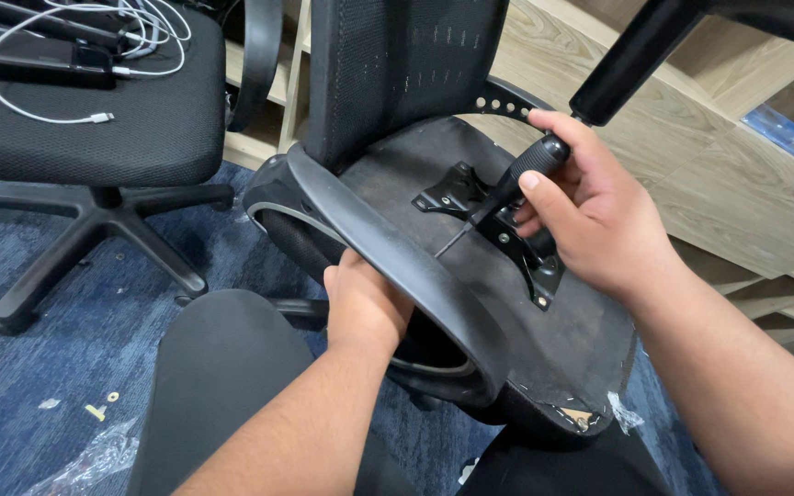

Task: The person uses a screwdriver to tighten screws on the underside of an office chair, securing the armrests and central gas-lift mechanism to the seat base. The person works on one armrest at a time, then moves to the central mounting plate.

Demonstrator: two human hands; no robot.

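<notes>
The right hand (pixel 590 220) is closed around the black handle of a screwdriver (pixel 507 188), whose thin shaft slants down toward 7 o'clock, tip on the underside of an overturned chair seat (pixel 544 358). Just right of the tip sits a black metal bracket (pixel 507 230) bolted to the seat. The left hand (pixel 360 303) curls over the black armrest (pixel 388 248) at 6 o'clock of the seat, fingers hidden behind it. At 10 o'clock a second chair (pixel 112 119) carries white cables (pixel 57 55). Blue carpet (pixel 48 349) lies below.
</notes>
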